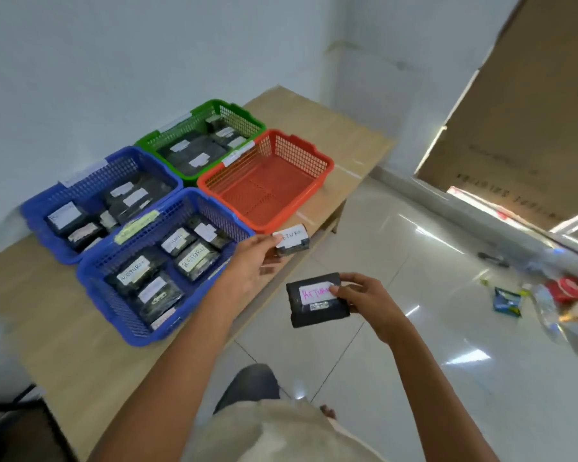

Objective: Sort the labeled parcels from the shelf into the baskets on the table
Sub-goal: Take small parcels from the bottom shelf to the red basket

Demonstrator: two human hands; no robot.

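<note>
My left hand (pixel 254 261) pinches a small black parcel (pixel 292 242) with a white "RETURN" label, just past the table's front edge, beside the near blue basket (pixel 107 308). That basket holds several black parcels labelled "RETURN". My right hand (pixel 364 300) grips a flat black parcel (pixel 316 308) with a pink "RETURN" label, held over the floor. The far blue basket (pixel 40 211) and the green basket (pixel 147 140) also hold several labelled parcels. The orange basket (pixel 324 168) has nothing in it.
The four baskets stand in a two-by-two block on a wooden table (pixel 64 345) against a white wall. A large cardboard sheet (pixel 514 111) leans at the right. Wrappers and litter (pixel 548 295) lie on the glossy tiled floor.
</note>
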